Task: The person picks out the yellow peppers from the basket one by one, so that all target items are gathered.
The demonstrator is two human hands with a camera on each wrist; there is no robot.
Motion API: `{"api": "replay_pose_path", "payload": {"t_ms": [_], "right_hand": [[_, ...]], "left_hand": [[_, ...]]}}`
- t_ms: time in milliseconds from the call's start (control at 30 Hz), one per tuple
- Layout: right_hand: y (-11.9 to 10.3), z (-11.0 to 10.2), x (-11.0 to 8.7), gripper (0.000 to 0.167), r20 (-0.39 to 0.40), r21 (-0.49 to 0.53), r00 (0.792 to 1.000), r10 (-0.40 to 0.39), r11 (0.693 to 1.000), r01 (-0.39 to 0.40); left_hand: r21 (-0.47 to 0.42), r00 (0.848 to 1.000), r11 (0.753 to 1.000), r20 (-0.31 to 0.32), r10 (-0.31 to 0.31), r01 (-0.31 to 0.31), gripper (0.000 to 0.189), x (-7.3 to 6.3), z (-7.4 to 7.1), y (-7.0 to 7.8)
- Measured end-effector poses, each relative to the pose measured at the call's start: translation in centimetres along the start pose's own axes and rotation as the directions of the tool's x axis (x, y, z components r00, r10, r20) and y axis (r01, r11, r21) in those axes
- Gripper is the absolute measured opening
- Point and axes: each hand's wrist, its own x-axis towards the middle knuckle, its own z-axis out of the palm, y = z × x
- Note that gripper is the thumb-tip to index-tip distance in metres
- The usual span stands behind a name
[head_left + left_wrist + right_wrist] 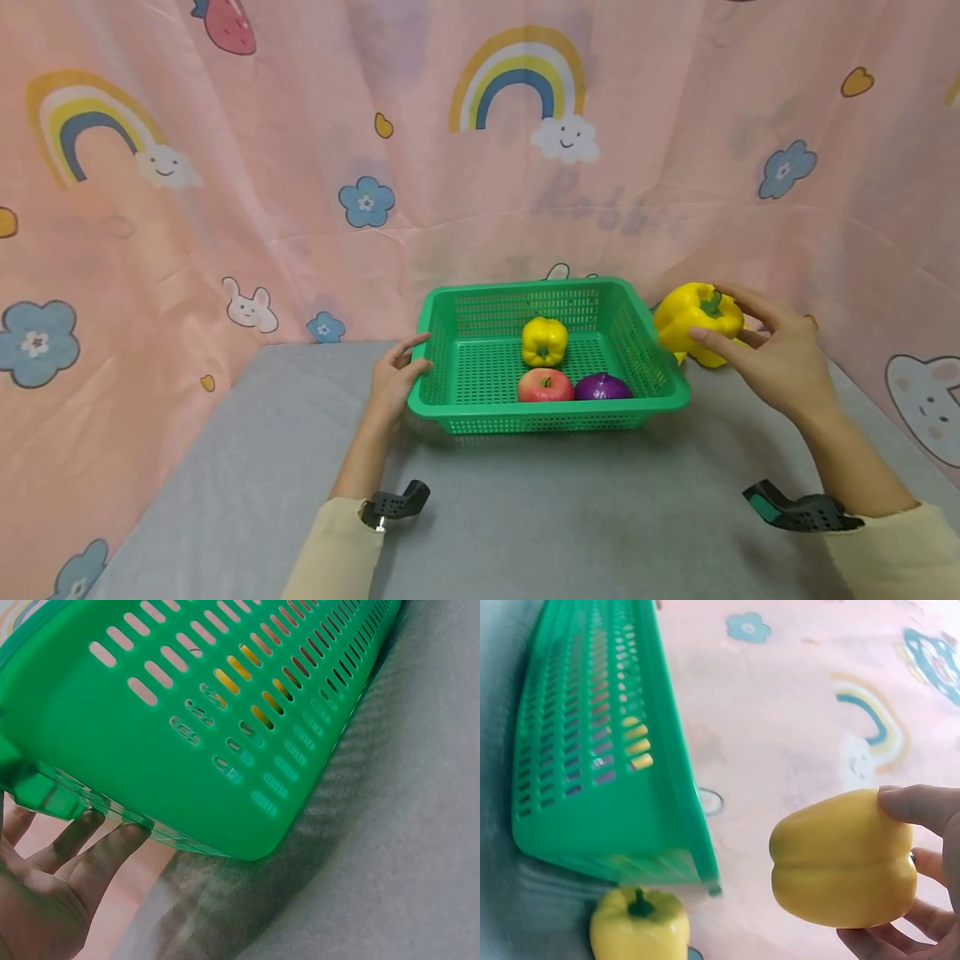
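Note:
A green plastic basket (540, 409) sits on the table, holding a yellow bell pepper (544, 343), a red apple (546, 386) and a purple onion (603, 387). At its left end my left hand (388, 385) holds the rim, with thumb and index finger over the edge. Lower fingers (112, 851) touch the outer end wall in the left wrist view. Beyond the basket's right rim, my right hand (787, 362) grips another yellow bell pepper (686, 318) between thumb and fingers, raised above the table. A further yellow bell pepper (640, 930) stands beside the basket's right end, mostly hidden behind the held one in the head view.
The grey table (540, 508) runs back to a pink curtain (300, 158) printed with rainbows, flowers and rabbits, which hangs close behind the basket. Each wrist wears a dark band (806, 510).

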Motion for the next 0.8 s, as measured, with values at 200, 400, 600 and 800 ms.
{"api": "replay_pose_path", "payload": {"t_ms": [200,400,600,800], "right_hand": [[1.7,-1.5,-0.6,0.061,-0.088,-0.005,0.996,-0.006,1.000,0.005],[3.1,-2.2,-0.5,0.061,-0.106,-0.013,0.994,0.019,1.000,-0.021],[4.4,-2.7,-0.7,0.062,-0.115,-0.100,0.991,0.066,0.992,-0.078],[5.5,-3.0,-0.8,0.063,-0.093,-0.177,0.991,0.096,0.978,-0.112]], "left_hand": [[0.004,1.000,1.000,-0.005,0.012,-0.012,0.051,-0.1,0.1,0.1],[-0.006,1.000,1.000,-0.022,0.014,-0.014,0.050,-0.1,0.1,-0.1],[-0.017,1.000,1.000,-0.026,0.004,-0.005,0.051,0.1,0.1,-0.1],[-0.010,1.000,1.000,-0.022,0.003,-0.004,0.051,0.1,0.1,0.0]]}}
